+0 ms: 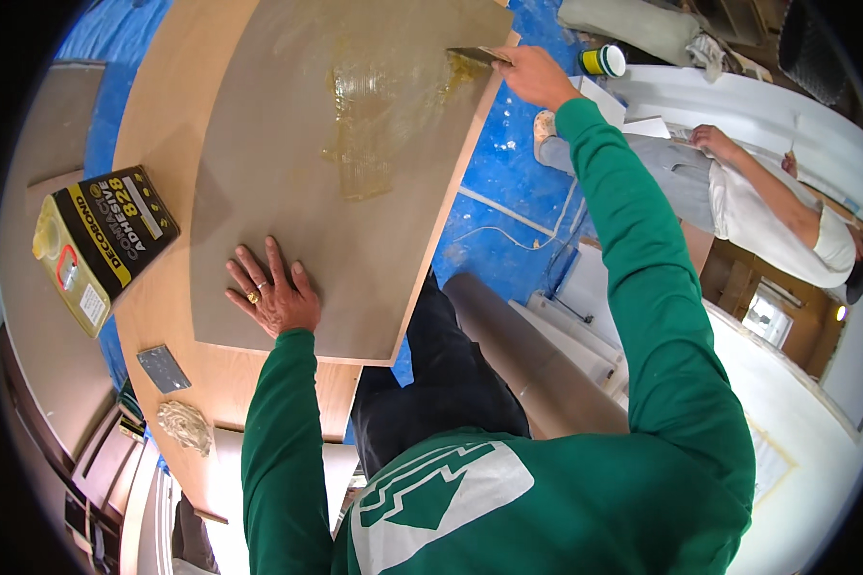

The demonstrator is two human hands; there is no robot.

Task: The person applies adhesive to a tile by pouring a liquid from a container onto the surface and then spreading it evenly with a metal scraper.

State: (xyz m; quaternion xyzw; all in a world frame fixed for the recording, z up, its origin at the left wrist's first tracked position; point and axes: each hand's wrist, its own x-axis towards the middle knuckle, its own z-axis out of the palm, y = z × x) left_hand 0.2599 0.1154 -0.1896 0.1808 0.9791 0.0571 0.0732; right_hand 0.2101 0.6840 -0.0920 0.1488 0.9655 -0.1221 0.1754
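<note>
A large grey-brown sheet (259, 192) lies on a wooden board (168, 115). My left hand (276, 295) rests on the sheet's near part, palm down with fingers spread and nothing in it. Out at the far right edge, my right hand (539, 79) grips a flat-bladed glue spreader (475, 55). Its blade touches the sheet. Yellowish, streaky adhesive (364, 134) coats a patch left of the blade, and a smaller smear (458, 79) lies right under it. How my right fingers wrap the spreader is partly hidden.
Left of the sheet stands an adhesive tin (105, 240). Nearer me lie a small dark plate (164, 369) and a crumpled rag (184, 427). Blue sheeting (508, 163) covers the floor. A brown roll (537, 355) lies beside my legs. Another person (767, 206) works at the right.
</note>
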